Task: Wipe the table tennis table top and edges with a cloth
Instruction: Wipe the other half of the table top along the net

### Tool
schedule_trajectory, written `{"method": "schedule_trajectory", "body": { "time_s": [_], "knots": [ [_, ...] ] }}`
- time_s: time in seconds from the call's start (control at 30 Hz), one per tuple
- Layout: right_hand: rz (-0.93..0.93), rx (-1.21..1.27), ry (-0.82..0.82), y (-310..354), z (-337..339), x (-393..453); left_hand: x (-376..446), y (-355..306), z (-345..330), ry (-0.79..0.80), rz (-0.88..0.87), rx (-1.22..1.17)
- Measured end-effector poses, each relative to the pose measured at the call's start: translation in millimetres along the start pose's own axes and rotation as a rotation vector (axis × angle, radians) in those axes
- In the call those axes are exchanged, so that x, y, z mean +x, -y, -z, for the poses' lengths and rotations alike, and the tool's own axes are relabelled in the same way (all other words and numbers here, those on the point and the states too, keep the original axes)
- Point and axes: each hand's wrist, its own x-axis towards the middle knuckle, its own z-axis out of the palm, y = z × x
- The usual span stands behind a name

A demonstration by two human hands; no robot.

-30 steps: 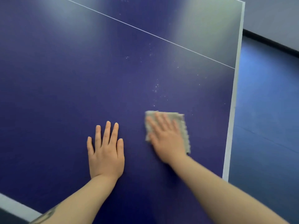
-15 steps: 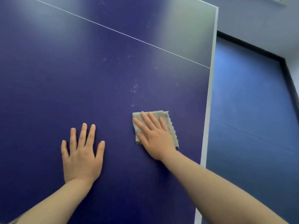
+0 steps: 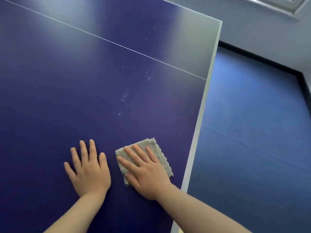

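Pressing cloth [image 3: 152, 149] flat — white specks [image 3: 123, 97] ahead, left hand [image 3: 88, 170] beside

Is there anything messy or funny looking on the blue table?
Yes. Tiny white specks are scattered on the blue table top, just beyond the grey cloth under the right hand. They look like dust or crumbs not yet wiped. The left hand lies flat beside it. Nothing looks broken.

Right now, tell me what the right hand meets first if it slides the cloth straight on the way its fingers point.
Probably the pale specks on the tabletop.
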Motion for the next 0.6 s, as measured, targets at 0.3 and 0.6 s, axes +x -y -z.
{"method": "schedule_trajectory", "body": {
  "time_s": [0.3,0.6],
  "knots": [
    [-0.59,0.07,-0.195,-90.7,8.7,-47.1,-63.9,-117.0,-48.7,-0.008,0.126,-0.042],
    [-0.379,0.123,-0.068,-170.9,39.9,30.2,-63.1,-120.1,-57.2,-0.077,0.195,0.032]
  ]
}}
